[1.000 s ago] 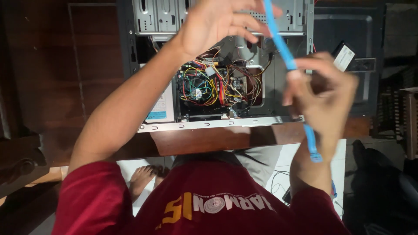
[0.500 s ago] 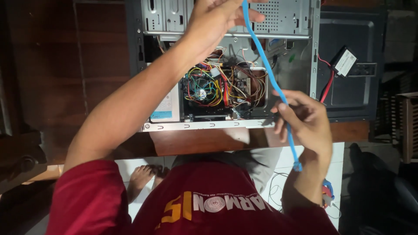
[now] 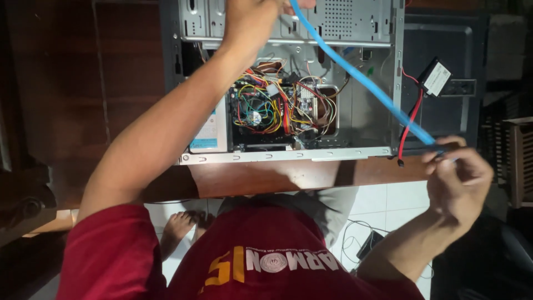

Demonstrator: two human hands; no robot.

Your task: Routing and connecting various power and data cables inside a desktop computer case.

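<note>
A flat blue ribbon cable [image 3: 361, 78] runs taut from the top middle down to the right. My left hand [image 3: 250, 16] grips its upper end above the drive bays of an open computer case [image 3: 388, 83] that lies on a wooden table [image 3: 266, 178]. My right hand [image 3: 458, 180] pinches the cable's lower end beyond the case's right edge. Inside the case lies a tangle of coloured wires [image 3: 277, 105] beside a power supply [image 3: 208, 130].
A small black drive [image 3: 436, 78] with a white label sits to the right of the case, a red cable [image 3: 411, 122] hanging from it. My bare feet [image 3: 177, 228] and loose cords [image 3: 361, 239] are on the white tiled floor below.
My right hand slid down the blue cable and out to the right, pulling it straighter. My left hand stayed at the top of the case.
</note>
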